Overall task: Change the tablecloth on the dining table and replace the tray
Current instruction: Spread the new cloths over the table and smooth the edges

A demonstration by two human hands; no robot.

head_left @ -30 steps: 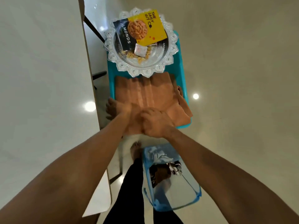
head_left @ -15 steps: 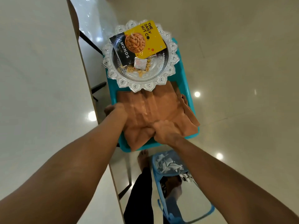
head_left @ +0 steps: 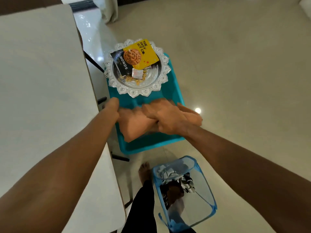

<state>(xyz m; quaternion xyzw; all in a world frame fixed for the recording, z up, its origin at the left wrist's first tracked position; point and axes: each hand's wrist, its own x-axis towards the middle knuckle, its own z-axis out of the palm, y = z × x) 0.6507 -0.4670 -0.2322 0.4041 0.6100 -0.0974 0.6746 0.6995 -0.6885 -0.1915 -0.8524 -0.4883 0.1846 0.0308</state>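
Beside the bare white desk (head_left: 42,84), on a teal plastic stool or seat (head_left: 151,145), lay a folded orange-brown cloth (head_left: 134,126) — judged to be the fresh tablecloth. Behind it on the same seat stood a round silver tray with a scalloped, embossed rim (head_left: 121,89), carrying a yellow-and-black packet of almonds (head_left: 134,56), a small white sachet (head_left: 137,74) and some loose nuts.

Right hand (head_left: 166,118): closed over the top of the cloth, fingers curled into its folds. Left hand (head_left: 111,106): at the cloth's left edge beside the desk; it appeared to grip the edge, though motion blur and the wrist hid the fingers, so the degree of closure could not be confirmed.

On the tiled floor (head_left: 235,81) near the person's bare foot (head_left: 144,170) stood a blue mesh hamper (head_left: 185,190) holding patterned black-and-white fabric — likely the old tablecloth, already discarded.

Assessment: the desk was stripped, and the step in hand was picking up the replacement cloth. The next move called for lifting it clear without nudging the tray just behind, carrying it over the desk and shaking it open; the tray would go back last.
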